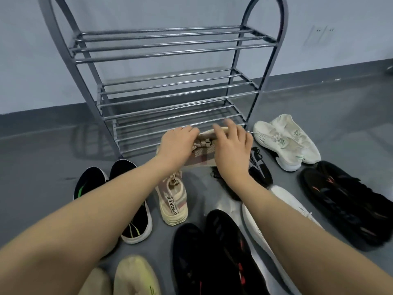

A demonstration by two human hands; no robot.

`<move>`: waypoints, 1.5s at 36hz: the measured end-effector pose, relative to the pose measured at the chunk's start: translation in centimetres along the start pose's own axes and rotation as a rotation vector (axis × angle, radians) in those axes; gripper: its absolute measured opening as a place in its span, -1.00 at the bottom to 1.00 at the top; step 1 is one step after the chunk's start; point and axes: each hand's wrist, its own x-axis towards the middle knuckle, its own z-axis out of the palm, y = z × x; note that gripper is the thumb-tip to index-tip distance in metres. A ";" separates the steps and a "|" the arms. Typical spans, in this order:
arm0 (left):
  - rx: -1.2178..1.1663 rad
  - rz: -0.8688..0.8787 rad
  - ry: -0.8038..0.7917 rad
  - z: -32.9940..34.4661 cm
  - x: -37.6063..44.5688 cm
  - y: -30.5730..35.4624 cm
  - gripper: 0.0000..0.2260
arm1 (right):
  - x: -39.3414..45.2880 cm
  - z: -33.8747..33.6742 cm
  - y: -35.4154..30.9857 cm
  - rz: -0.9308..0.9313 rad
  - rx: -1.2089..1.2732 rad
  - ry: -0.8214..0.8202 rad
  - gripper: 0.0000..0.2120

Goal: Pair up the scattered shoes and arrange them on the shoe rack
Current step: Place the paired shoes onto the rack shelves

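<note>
- A plain room inside a building is shown, maybe a home entry; which kind cannot be told.
- A metal shoe rack (165, 81) is set against the far pale wall (148, 11).
- Shoes are spread on the grey floor (42, 145).
- Wall sockets (321, 35) are seen far right.

Both bare forearms are reaching forward, the left hand (177, 145) and right hand (231, 145) gripping from either side, fingers curled.
</note>
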 end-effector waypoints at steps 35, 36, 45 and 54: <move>-0.730 -0.728 -0.303 7.8 -2.5 0.6 -0.75 | -7.1 4.3 2.0 0.021 0.352 -0.790 -0.74; -0.654 -0.651 -0.347 7.6 -2.8 1.1 -0.77 | -7.2 4.3 1.9 0.044 0.350 -0.787 -0.78; -0.190 -0.406 -0.620 7.3 -7.5 2.2 -0.46 | -8.5 4.5 1.5 -0.013 0.286 -0.963 -0.75; -0.247 -0.331 -0.713 7.8 -9.6 0.7 -0.73 | -8.9 4.8 0.1 0.011 0.431 -0.996 -0.82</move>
